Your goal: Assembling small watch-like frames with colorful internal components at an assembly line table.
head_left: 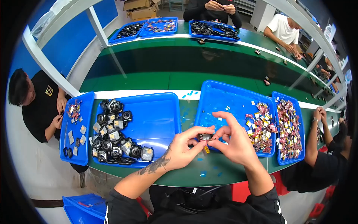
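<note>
Over the front part of the green bench, both my hands meet on a small dark device housing (205,137) with a silvery face. My left hand (186,146) pinches it from the left side, and my right hand (235,143) has thumb and fingertips at its right end, index finger raised. A yellow tab (206,149) sticks out below it. My fingers cover much of the housing. Left of my hands, a large blue tray (158,112) holds black watch-like housings (116,151). By my right hand, another blue tray (220,91) holds small red, yellow and silver parts (261,128).
A narrow blue tray (301,149) of similar parts stands at right, another (89,123) at far left. Blue film scraps (203,174) lie on the bench. White frame posts (48,63) rise at left. Beyond runs a green conveyor (149,63) with co-workers around it.
</note>
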Tool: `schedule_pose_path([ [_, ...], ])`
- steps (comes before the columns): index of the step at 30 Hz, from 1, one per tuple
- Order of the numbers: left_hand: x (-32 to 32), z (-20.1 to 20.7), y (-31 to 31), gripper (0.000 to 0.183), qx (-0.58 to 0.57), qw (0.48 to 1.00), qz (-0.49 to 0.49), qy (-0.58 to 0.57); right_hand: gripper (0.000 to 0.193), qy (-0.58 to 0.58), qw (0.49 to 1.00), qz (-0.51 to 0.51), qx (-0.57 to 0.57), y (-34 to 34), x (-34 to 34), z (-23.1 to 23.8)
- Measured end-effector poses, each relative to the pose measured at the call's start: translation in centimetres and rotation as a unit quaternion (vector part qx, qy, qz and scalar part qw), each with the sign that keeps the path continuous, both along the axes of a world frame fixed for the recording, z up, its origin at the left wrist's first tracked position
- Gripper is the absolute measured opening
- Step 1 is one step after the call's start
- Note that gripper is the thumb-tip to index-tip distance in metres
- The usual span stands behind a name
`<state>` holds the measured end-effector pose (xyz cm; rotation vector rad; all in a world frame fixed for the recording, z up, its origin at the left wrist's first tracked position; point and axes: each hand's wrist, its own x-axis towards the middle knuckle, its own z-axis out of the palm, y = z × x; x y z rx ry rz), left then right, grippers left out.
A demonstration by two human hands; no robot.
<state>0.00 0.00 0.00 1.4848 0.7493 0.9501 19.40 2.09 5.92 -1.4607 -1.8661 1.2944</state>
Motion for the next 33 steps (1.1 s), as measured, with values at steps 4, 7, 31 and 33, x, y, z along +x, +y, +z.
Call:
schedule_pose_path([
  [4,0.5,0.4,-0.7,0.043,-0.059,0.995,0.054,-0.062,0.063,0.041,0.997,0.003,0.062,-0.1,-0.1,-1.0],
  [7,0.9,0.8,-0.8,0.038,-0.109,0.983,0.072,-0.125,0.058,0.137,0.988,-0.007,0.074,-0.4,-0.3,-2.6],
  [31,-8.0,4.4,-0.2,0.034,0.038,0.943,0.299,0.144,0.046,0.140,0.984,0.036,0.105,14.7,-2.8,-1.6],
  [33,-11.6,5.1,-1.2,0.031,0.086,0.847,0.336,0.402,0.046,0.073,0.992,-0.082,0.063,20.1,-1.7,-2.2],
])
